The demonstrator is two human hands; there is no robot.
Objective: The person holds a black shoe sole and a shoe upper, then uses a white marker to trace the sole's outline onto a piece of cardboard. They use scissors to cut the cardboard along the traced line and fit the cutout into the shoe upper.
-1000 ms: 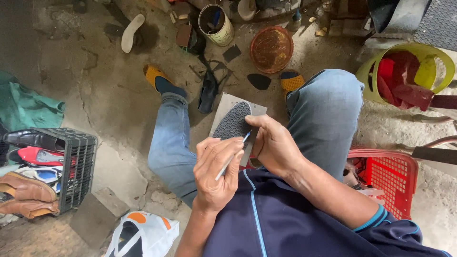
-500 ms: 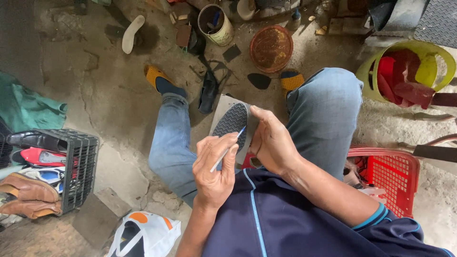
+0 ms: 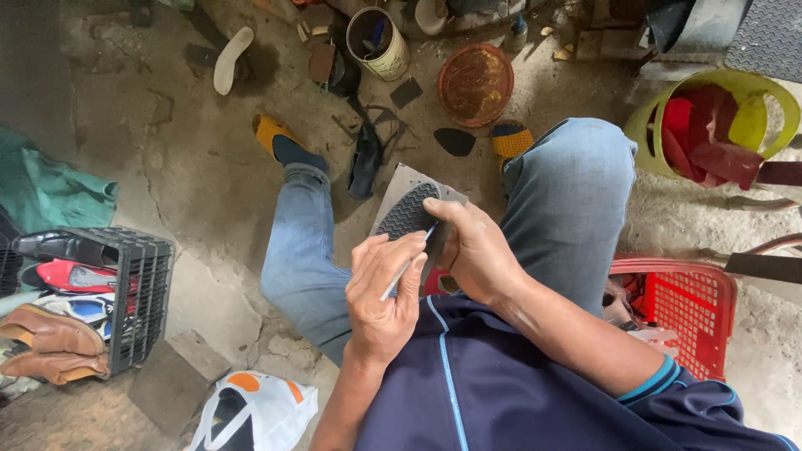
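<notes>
Close above the lap, the left hand point(image 3: 386, 288) pinches a thin pen point(image 3: 408, 266), its tip on a dark treaded sole point(image 3: 408, 211). The right hand point(image 3: 474, 250) grips that sole over a grey sheet point(image 3: 399, 182) between the knees.

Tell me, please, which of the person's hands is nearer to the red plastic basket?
Right. The right hand grips the dark sole just beside the red basket; the left hand, holding a thin tool, sits farther away.

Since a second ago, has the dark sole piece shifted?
Yes. The dark sole piece has swung upward, its tip nearer the round rusty dish, held by both hands.
</notes>
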